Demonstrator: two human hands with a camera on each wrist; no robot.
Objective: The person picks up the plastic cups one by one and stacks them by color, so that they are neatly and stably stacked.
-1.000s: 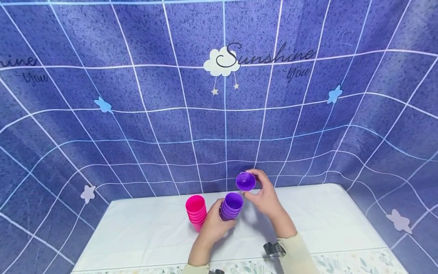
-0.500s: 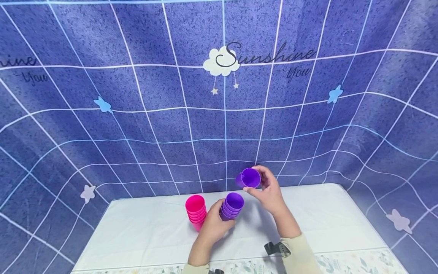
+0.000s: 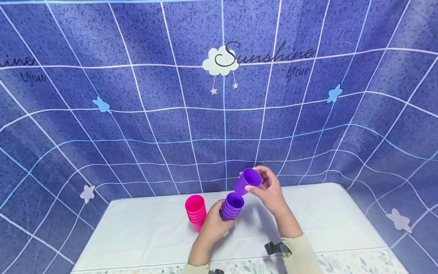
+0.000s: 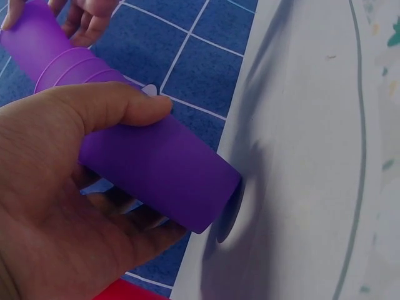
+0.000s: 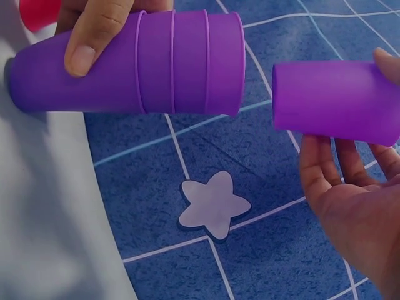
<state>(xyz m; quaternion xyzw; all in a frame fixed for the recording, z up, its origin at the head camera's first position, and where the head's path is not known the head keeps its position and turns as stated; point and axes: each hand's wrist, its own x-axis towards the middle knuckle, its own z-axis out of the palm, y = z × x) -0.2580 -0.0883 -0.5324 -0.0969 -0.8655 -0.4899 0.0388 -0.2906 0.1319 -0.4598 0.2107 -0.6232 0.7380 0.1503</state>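
My left hand (image 3: 215, 224) grips a stack of several nested purple cups (image 5: 94, 75), thumb on one side and fingers on the other. The stack stands mouth up, its base close over the white table in the left wrist view. Above the stack's mouth, my right hand (image 3: 270, 192) holds a single purple cup (image 3: 247, 182) by its side near the rim. That cup tilts with its base toward the stack, and a gap shows between the two in the right wrist view. Left of my left hand stands a stack of pink cups (image 3: 196, 209), mouth up.
A white cloth (image 3: 143, 228) covers the table, with a floral-patterned strip (image 3: 362, 260) along the near edge. Behind and at both sides hangs a blue gridded curtain (image 3: 164, 125) with stars and lettering.
The single purple cup in my right hand has moved a little right, then turned so its base points down-left toward the stack. My left hand and the pink cups stay in place.
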